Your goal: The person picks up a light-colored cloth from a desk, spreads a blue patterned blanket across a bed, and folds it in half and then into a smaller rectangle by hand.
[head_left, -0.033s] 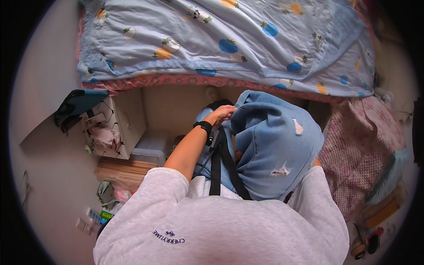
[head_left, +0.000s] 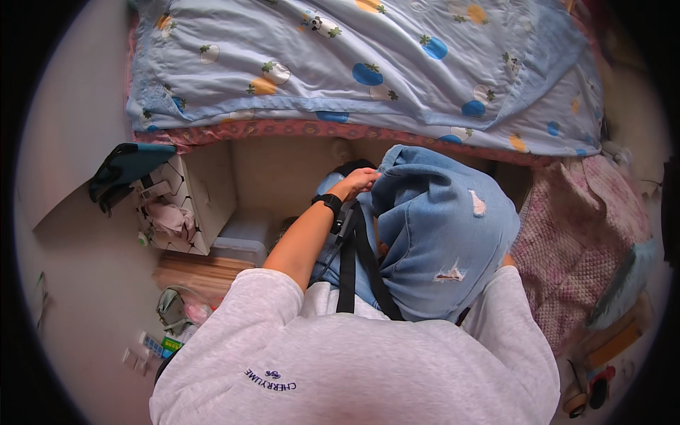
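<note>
Light blue ripped jeans (head_left: 432, 219) are bunched up over my lap, with frayed holes showing on the side toward me. My left hand (head_left: 361, 182) is closed on the upper left edge of the denim, pinching it between thumb and fingers. A black watch (head_left: 330, 204) is on that wrist. My right arm goes behind the jeans on the right; only a bit of forearm (head_left: 508, 261) shows past the sleeve, and the denim hides the hand. Black straps (head_left: 346, 273) run down my front beside the jeans, near a small dark device (head_left: 345, 221).
A bed with a light blue patterned quilt (head_left: 304, 78) spans the far side. On the left stand a small white cabinet (head_left: 205, 191), a clear plastic box (head_left: 237, 249) and a green bag (head_left: 170, 310). A pink quilted cover (head_left: 577, 248) hangs on the right, with shoes (head_left: 601, 388) below.
</note>
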### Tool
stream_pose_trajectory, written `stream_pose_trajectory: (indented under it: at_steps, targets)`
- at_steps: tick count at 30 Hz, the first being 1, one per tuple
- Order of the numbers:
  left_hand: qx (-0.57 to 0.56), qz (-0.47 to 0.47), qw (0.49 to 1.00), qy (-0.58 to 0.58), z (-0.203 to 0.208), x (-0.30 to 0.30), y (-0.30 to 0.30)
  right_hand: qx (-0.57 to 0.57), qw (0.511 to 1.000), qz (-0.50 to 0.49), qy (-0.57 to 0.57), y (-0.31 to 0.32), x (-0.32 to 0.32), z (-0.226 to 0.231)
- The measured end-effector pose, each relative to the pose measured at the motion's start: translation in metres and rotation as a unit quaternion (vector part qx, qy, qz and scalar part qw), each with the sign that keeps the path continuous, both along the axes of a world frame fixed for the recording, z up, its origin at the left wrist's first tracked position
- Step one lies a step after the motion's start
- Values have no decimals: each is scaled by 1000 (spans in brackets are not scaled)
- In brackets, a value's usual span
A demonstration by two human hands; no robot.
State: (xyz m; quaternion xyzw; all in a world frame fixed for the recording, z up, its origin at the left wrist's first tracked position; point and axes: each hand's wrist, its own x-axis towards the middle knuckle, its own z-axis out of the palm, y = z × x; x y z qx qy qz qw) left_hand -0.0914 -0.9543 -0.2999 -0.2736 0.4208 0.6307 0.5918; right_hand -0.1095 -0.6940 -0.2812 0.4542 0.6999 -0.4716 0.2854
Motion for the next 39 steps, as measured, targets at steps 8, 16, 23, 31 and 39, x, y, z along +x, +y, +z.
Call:
stream_pose_trajectory:
  at_steps: [8, 16, 23, 31, 39]
  targets:
    - [-113, -93, 967, 209, -14, -9, 11, 23, 998, -27, 47, -13, -36, -6]
    - [-165, -161, 952, 200, -3, -21, 12, 23, 987, -100, 120, 18, 12, 28]
    - [-93, -202, 961, 163, -31, -20, 17, -10, 985, -166, 35, 40, 100, 22]
    - [-190, -310, 728, 581, 17, -1, 39, -50, 979, -192, 44, 50, 124, 21]
    - [2, -330, 838, 435, 21, 38, 39, -124, 972, -191, 56, 18, 152, 89]
